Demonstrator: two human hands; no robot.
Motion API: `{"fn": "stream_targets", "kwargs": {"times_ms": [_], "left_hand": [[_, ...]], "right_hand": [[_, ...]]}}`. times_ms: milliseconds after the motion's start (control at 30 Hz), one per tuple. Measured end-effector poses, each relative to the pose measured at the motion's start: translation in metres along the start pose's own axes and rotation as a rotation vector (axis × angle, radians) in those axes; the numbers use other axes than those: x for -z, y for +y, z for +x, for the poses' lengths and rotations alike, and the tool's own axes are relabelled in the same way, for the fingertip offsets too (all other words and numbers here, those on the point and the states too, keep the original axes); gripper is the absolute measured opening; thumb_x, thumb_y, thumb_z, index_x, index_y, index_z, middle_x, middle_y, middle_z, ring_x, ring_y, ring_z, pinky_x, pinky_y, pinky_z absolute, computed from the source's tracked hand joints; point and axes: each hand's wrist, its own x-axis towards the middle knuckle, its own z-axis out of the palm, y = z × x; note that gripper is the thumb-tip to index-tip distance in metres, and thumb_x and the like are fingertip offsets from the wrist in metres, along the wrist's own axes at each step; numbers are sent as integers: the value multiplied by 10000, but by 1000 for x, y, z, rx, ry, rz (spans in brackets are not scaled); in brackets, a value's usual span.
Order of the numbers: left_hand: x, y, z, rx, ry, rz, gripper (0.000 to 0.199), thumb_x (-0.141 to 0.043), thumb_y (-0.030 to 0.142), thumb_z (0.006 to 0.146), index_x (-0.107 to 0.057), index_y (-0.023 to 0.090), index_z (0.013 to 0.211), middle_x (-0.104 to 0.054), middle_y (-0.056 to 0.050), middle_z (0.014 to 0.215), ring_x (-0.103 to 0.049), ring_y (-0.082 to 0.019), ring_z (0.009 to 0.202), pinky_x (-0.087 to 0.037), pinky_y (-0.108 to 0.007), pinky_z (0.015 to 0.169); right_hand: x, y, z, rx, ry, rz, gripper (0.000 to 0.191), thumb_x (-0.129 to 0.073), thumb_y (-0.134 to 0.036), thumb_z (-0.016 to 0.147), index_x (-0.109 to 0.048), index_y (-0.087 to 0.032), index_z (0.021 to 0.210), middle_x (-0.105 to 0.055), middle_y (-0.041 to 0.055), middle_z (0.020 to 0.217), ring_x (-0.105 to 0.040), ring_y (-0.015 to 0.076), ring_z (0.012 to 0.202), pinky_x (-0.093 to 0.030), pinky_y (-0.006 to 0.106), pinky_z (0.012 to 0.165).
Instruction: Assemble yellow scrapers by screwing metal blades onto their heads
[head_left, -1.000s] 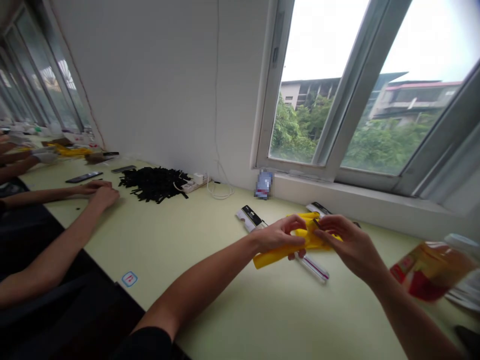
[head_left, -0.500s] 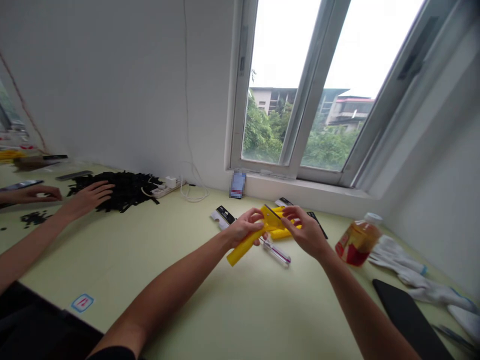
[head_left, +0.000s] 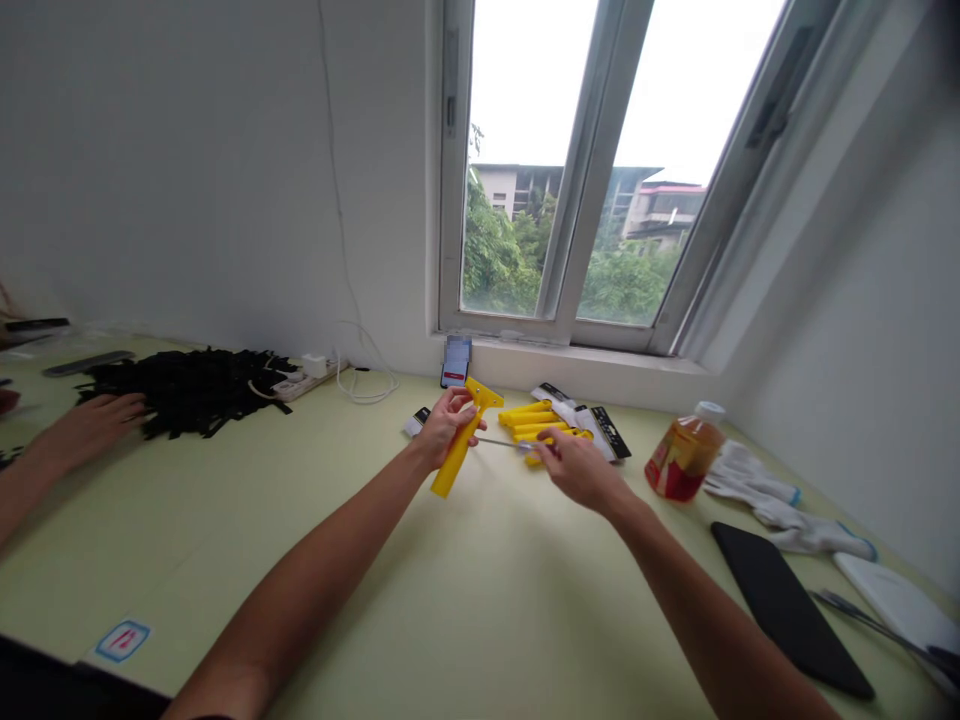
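Observation:
My left hand (head_left: 448, 428) is closed around a yellow scraper handle (head_left: 452, 468), its T-shaped head tilted up past my fingers. Small holes show in that head. In my right hand (head_left: 574, 462) is a screwdriver (head_left: 504, 442), its thin metal shaft pointing left toward my left hand. My fingers mostly cover its clear grip. Whether the tip touches anything is hidden. Several more yellow scraper handles (head_left: 525, 418) lie in a group behind my right hand. Black-and-white packaging cards (head_left: 609, 430) lie beside them.
A phone (head_left: 456, 362) leans by the window sill. To the right are a bottle of amber liquid (head_left: 684, 455), white gloves (head_left: 765, 500) and a flat black object (head_left: 787, 600). On the left, a co-worker's hand (head_left: 105, 425) is at a pile of black strips (head_left: 195, 385), near a power strip (head_left: 311, 375).
My right hand has left the scraper's head, where it held a thin dark strip, and now grips the screwdriver. The scraper handle is turned more upright. The view has shifted right.

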Motion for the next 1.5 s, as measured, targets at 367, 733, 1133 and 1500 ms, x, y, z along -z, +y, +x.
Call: {"fn": "stream_targets", "kwargs": {"times_ms": [367, 733, 1133, 1500], "left_hand": [[2, 5, -1, -34, -28, -45, 429, -799, 250, 656, -496, 229, 959, -524, -12, 1109, -641, -119, 663, -433, -180, 417], [4, 3, -1, -36, -57, -50, 425, -796, 273, 672, -498, 233, 973, -510, -10, 1121, -646, -123, 672, -439, -183, 420], [4, 4, -1, -25, -92, -20, 378, -787, 271, 695, -498, 223, 935, -506, -15, 1179, -641, -117, 649, -430, -185, 407], [1, 7, -1, -24, -20, 34, 416, -797, 272, 670, -471, 233, 925, -524, 1, 1140, -629, -109, 626, -417, -181, 387]], "right_hand": [[94, -8, -26, -56, 618, 39, 375, -484, -491, 888, -667, -203, 732, -520, -27, 491, -490, 131, 456, -360, 248, 493], [90, -19, -24, 15, 603, -22, 349, -492, -457, 895, -672, -204, 736, -563, -22, 509, -503, 119, 454, -357, 232, 495], [105, -25, -37, 335, 449, -101, 240, -537, -397, 916, -692, -242, 1012, -690, 47, 859, -641, 166, 704, -481, 279, 662], [99, -20, -33, 91, 500, -71, 261, -444, -418, 953, -572, -214, 1056, -650, 26, 713, -632, 196, 603, -470, 298, 573]]}}
